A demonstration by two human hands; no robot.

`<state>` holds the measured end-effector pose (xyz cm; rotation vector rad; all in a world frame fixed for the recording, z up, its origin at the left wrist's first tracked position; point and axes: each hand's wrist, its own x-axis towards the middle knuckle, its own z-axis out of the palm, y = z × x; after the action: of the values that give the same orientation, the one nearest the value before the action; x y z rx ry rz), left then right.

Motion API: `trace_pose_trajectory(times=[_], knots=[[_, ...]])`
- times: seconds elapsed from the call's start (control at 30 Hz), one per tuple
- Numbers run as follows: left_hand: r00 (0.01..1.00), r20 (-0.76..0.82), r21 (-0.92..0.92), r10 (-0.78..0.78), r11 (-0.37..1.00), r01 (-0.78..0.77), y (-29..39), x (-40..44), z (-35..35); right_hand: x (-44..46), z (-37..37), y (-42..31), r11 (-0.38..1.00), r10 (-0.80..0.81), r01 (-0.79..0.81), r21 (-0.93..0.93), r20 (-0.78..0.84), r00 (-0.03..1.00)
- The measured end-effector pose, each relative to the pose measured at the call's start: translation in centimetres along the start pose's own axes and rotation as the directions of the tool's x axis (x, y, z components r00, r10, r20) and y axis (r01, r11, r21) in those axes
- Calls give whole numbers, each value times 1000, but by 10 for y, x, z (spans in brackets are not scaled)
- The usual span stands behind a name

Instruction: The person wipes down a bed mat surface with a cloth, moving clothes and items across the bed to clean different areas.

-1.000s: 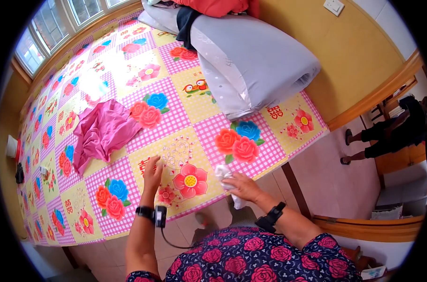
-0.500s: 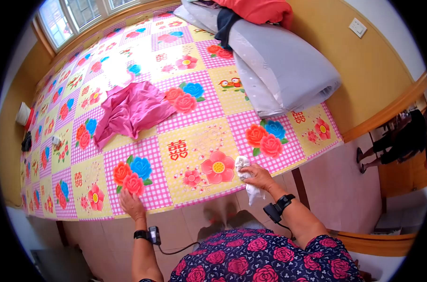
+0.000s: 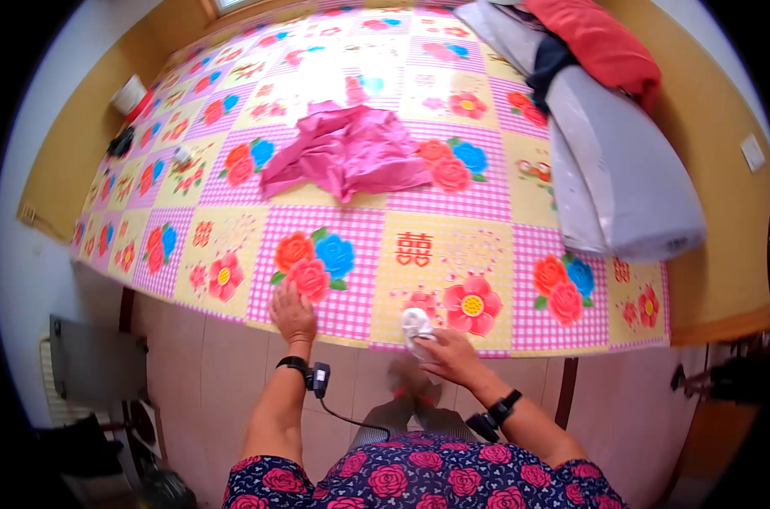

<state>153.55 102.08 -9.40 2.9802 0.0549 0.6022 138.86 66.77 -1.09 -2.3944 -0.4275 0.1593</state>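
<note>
My right hand (image 3: 454, 355) is closed on a bunched white cloth (image 3: 416, 326), pressing it against the front edge of the flowered table cover (image 3: 393, 297). The cloth lies beside a printed pink flower. To the left, my left hand (image 3: 292, 316) rests on the cover near the same edge, just below a printed rose. Its fingers lie stretched out with nothing in them. Beyond both hands, a crumpled pink garment (image 3: 348, 153) is spread loosely on the cover.
At the right lies a folded grey mattress (image 3: 635, 161) topped by red fabric (image 3: 601, 42). A white container (image 3: 131, 95), a black item (image 3: 120, 142) and a small white object (image 3: 182, 156) sit far left. A grey chair (image 3: 97, 356) stands on the floor, left.
My right hand has moved left along the table edge with the white cloth, passing the printed pink flower. My left hand stays near the same rose. The view has turned.
</note>
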Motion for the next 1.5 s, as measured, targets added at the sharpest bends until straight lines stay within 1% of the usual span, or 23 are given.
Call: trace_pose_trajectory(times=[0.07,0.17,0.23,0.27,0.43,0.5,0.53,0.6,0.7,0.77,0.83,0.9,0.93,0.97,1.0,1.03,1.07,1.1,1.13,1.2,1.3,1.43,1.5], knots=[[999,15,-4,-35,999,35,2,-1,0,-9,5,0,973,-57,21,-230,-149,987],[1000,5,14,-17,1000,17,1,-2,6,-3,29,1,952,60,-71,-297,-46,997],[995,73,6,-61,998,61,4,-2,-1,12,39,-2,928,-25,8,-372,-41,999],[998,14,-26,-63,998,63,5,-1,-2,20,43,-3,910,-62,40,-412,-41,997],[997,0,-152,-77,985,76,6,-2,-1,64,87,-34,904,-140,88,-418,-94,986],[994,30,-229,-104,967,109,4,5,-26,85,99,-63,923,-100,60,-379,-86,991],[986,153,-469,-58,874,124,-14,7,-26,96,104,-77,932,-82,47,-360,-80,993],[938,325,-821,122,528,216,-62,9,-28,116,126,-84,906,-164,109,-408,-101,981],[916,399,-859,-26,338,384,-161,-9,-80,146,152,-103,890,-200,148,-432,-77,977],[884,445,-793,-145,395,464,-247,-40,-92,180,167,-142,909,-230,188,-373,-72,970],[749,526,-579,-402,476,662,-340,-98,-81,206,187,-170,916,-251,210,-343,-80,965],[564,461,-557,-685,271,785,-431,-190,-48,237,218,-185,911,-271,220,-349,-102,957],[408,533,-538,-742,76,840,-451,-218,-79,253,232,-192,897,-297,238,-372,-109,949],[326,483,-604,-812,-40,796,-465,-250,-94,266,244,-198,883,-320,254,-394,-110,941],[207,539,-526,-816,-134,840,-489,-295,-97,276,254,-205,869,-344,270,-416,-112,932],[168,492,-278,-854,29,960,-518,-348,-84,284,258,-217,887,-317,252,-387,-112,942],[101,461,-345,-881,-73,936,-530,-396,-78,290,260,-232,904,-291,234,-358,-111,950],[-13,543,-399,-840,-272,876,-529,-420,-95,297,263,-244,920,-261,213,-330,-108,959],[3,560,-290,-828,-193,937,-526,-450,-103,304,270,-249,925,-285,242,-294,-115,952],[-233,785,-286,-574,-669,686,-529,-491,-119,319,281,-257,929,-330,297,-222,-133,935],[-159,808,-303,-567,-633,713,-530,-486,-109,356,299,-278,836,-455,426,-346,-3,890],[-79,808,-340,-583,-572,747,-515,-456,-109,414,346,-310,794,-513,483,-371,20,858],[-67,790,-343,-609,-531,775,-530,-403,-117,438,359,-338,842,-467,470,-263,80,881]])
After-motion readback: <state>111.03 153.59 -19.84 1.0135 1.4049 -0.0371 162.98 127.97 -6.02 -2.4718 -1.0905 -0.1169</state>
